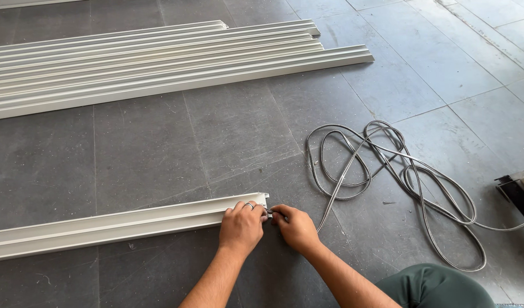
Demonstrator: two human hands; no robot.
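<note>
White profile, a long channelled length of light metal or plastic, lies flat on the grey tiled floor and runs from the left edge of view to the middle, where both hands meet at its right end. Left hand rests palm down over that end, fingers curled onto the top of the section, pressing it to the floor; a ring shows on one finger. Right hand sits just beside it, touching the end of the section, fingers pinched closed on the tip of a grey rubber strip right at the mouth of the channel. Whether the tip has entered the groove cannot be told.

From the right hand the strip leads up and to the right into a loose tangle of loops lying on the floor, well to the right of the section; one run trails off toward the right edge of view.

Further out, near the top left, a stack of similar white profiles lies side by side, well apart from the one in hand. At the right edge a dark metal frame is partly in view. A green-clad knee shows at the bottom right.
</note>
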